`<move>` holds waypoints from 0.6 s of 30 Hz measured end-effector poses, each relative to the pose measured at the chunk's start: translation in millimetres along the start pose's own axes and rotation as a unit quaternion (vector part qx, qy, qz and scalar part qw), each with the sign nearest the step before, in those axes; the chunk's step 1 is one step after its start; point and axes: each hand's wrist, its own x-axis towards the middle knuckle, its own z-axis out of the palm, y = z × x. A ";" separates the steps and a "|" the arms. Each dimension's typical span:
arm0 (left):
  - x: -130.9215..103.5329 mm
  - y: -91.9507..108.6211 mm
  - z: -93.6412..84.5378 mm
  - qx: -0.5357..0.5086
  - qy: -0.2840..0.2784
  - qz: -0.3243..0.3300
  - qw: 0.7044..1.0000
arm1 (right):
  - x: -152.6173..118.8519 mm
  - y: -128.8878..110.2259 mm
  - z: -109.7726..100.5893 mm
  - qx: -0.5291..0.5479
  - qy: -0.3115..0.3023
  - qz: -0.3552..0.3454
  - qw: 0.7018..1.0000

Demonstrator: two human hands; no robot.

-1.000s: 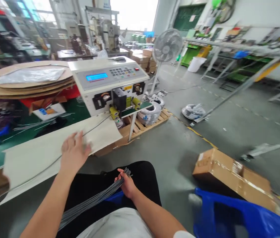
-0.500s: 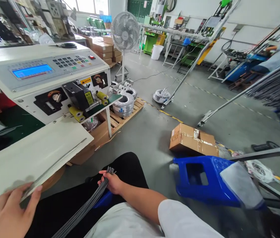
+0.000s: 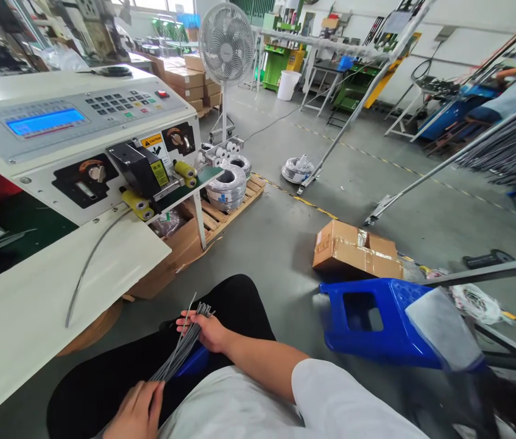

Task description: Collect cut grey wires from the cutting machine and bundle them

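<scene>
Over my lap, a bundle of cut grey wires (image 3: 183,353) slants between my hands. My right hand (image 3: 211,332) holds it near its upper ends, thumb across the wires and fingertips showing beyond them. One wire's tip sticks up apart from the rest there. Lower down, my left hand (image 3: 136,410) is closed around the wires; what lies inside its fingers is partly hidden. To the left stands a white wire-cutting machine (image 3: 102,149) with a lit blue display. From its yellow rollers (image 3: 136,203) a single grey wire (image 3: 84,263) curves down onto the cream chute (image 3: 33,341).
A blue plastic stool (image 3: 385,341) and a cardboard box (image 3: 353,250) are on the floor to the right. Wire coils (image 3: 226,188) sit on a pallet (image 3: 239,210) beyond the machine, near a standing fan (image 3: 226,46). Grey wires (image 3: 508,143) hang from a rack at right, with a person behind.
My left hand has moved from the chute to the bundle, and the wire it held is off the chute. Another wire now sticks out of the machine. My right hand keeps hold of the bundle.
</scene>
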 end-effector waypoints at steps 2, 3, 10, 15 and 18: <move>-5.5 2.6 12.2 0.008 -0.011 -0.015 1.000 | -0.6 0.5 -0.3 0.000 0.010 0.006 1.000; -8.6 1.7 15.3 0.013 -0.017 -0.020 1.000 | -0.4 0.7 -0.8 0.001 0.016 0.007 1.000; -22.6 7.1 6.4 0.032 -0.072 -0.059 0.995 | 0.9 -1.6 0.5 -0.001 0.027 0.004 1.000; -18.1 23.5 -5.1 -0.003 -0.141 -0.146 0.979 | 1.3 0.6 4.0 -0.009 0.046 -0.004 0.999; -16.8 22.6 -8.7 0.014 -0.119 -0.155 0.981 | 1.5 0.9 5.9 0.000 0.031 0.006 1.000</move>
